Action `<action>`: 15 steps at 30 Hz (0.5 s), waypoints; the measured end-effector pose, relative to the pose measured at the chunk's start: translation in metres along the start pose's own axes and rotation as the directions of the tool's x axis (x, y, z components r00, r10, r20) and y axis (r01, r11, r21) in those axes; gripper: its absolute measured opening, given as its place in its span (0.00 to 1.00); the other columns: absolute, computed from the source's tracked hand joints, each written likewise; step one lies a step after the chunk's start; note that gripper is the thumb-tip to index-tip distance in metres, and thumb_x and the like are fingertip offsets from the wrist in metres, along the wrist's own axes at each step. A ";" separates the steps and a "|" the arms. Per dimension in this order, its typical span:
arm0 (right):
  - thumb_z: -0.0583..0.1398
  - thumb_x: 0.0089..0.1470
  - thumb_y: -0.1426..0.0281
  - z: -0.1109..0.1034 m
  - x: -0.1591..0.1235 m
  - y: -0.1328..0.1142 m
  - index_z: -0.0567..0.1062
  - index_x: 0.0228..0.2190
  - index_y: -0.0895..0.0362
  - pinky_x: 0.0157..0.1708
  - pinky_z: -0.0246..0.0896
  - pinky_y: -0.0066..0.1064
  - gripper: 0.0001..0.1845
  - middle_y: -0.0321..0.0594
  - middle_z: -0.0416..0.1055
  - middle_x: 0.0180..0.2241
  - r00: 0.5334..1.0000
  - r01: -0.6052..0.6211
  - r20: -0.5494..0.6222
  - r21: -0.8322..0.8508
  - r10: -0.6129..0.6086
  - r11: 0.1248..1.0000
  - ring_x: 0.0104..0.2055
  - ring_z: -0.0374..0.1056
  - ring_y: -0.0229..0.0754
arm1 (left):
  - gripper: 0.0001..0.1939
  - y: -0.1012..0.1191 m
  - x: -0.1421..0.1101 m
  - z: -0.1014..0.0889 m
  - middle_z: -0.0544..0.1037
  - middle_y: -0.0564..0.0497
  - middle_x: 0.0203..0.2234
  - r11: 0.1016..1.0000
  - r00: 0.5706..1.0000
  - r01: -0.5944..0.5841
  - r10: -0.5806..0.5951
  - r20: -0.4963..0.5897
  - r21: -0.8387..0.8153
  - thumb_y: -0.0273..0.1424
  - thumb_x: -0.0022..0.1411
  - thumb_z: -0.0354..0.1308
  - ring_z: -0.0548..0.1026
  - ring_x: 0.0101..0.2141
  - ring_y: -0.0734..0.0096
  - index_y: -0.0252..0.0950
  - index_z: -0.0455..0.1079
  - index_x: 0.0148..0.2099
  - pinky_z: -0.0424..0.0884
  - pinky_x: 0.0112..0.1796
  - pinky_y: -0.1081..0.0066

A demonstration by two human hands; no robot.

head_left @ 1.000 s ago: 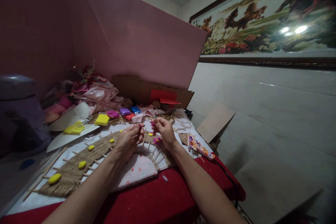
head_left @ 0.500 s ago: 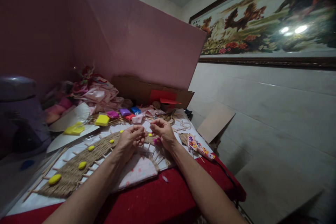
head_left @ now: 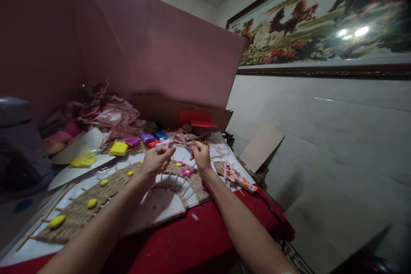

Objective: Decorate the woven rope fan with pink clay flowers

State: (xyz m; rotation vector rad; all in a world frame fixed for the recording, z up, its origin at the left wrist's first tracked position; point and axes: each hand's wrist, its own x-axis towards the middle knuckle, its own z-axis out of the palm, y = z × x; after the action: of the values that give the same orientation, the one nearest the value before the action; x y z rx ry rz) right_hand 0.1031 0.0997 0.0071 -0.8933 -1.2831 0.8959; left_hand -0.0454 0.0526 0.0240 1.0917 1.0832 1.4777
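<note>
My left hand (head_left: 156, 162) is closed in a pinch over the woven tan fan-shaped piece (head_left: 78, 201); what its fingertips hold, if anything, is too small to make out. Level with it, a short gap away, my right hand (head_left: 201, 158) has thumb and forefinger pressed together. A small dark bluish object (head_left: 188, 147) shows at those fingertips; whether it is held or lies behind is unclear. Yellow clay discs (head_left: 92, 203) run along the woven band, and a magenta clay flower (head_left: 188, 172) with a yellow centre sits near the right hand. Thin sticks poke out from the band's edges.
Clay packets lie behind the band: yellow (head_left: 118, 148), purple (head_left: 147, 138), blue (head_left: 161, 135). A cardboard piece (head_left: 154, 107) stands at the back. On the right rests a floral-wrapped object (head_left: 239, 177). Red cloth (head_left: 180, 244) covers the front edge. A purple container (head_left: 16, 145) stands left.
The view has shifted slightly. My hands have moved a little farther apart, uncovering the magenta flower, and the dark bluish object now shows by the right fingertips.
</note>
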 end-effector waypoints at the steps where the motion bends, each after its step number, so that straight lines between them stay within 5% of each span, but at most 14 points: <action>1: 0.57 0.47 0.53 0.000 0.001 0.001 0.75 0.28 0.60 0.13 0.51 0.23 0.21 0.32 0.64 0.22 1.000 0.008 -0.005 -0.010 -0.008 1.000 0.16 0.54 0.29 | 0.16 0.004 0.002 0.002 0.62 0.57 0.07 1.000 0.999 0.029 -0.029 0.022 -0.002 0.39 0.42 0.67 0.56 0.08 0.83 0.32 0.67 0.20 0.47 0.11 0.81; 7: 0.62 0.41 0.57 0.000 0.001 -0.002 0.71 0.25 0.59 0.15 0.54 0.23 0.17 0.32 0.63 0.20 0.997 0.066 -0.036 -0.039 -0.068 0.997 0.20 0.56 0.32 | 0.10 0.007 0.017 0.005 0.70 0.52 0.13 0.987 0.981 0.159 -0.159 0.111 0.006 0.22 0.37 0.67 0.66 0.14 0.79 0.28 0.71 0.27 0.58 0.16 0.79; 11: 0.59 0.47 0.56 0.000 -0.002 -0.005 0.71 0.24 0.59 0.18 0.54 0.24 0.18 0.33 0.64 0.19 0.988 0.155 -0.004 -0.143 -0.157 0.978 0.20 0.57 0.33 | 0.10 -0.002 0.026 0.002 0.65 0.56 0.09 0.990 0.983 0.137 -0.141 0.118 0.044 0.25 0.39 0.67 0.60 0.10 0.82 0.29 0.67 0.22 0.51 0.13 0.81; 15: 0.56 0.50 0.57 0.000 -0.004 -0.004 0.73 0.26 0.59 0.20 0.57 0.25 0.17 0.34 0.66 0.20 0.981 0.191 0.004 -0.222 -0.195 0.956 0.23 0.62 0.36 | 0.06 -0.004 0.028 0.001 0.69 0.53 0.16 0.970 0.954 0.215 -0.183 0.238 -0.115 0.27 0.49 0.62 0.64 0.14 0.82 0.27 0.71 0.29 0.58 0.15 0.82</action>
State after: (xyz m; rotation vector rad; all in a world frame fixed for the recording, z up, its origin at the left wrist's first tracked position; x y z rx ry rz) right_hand 0.1027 0.0950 0.0093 -0.9279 -1.4471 0.5973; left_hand -0.0471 0.0808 0.0238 0.9939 0.8881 1.2173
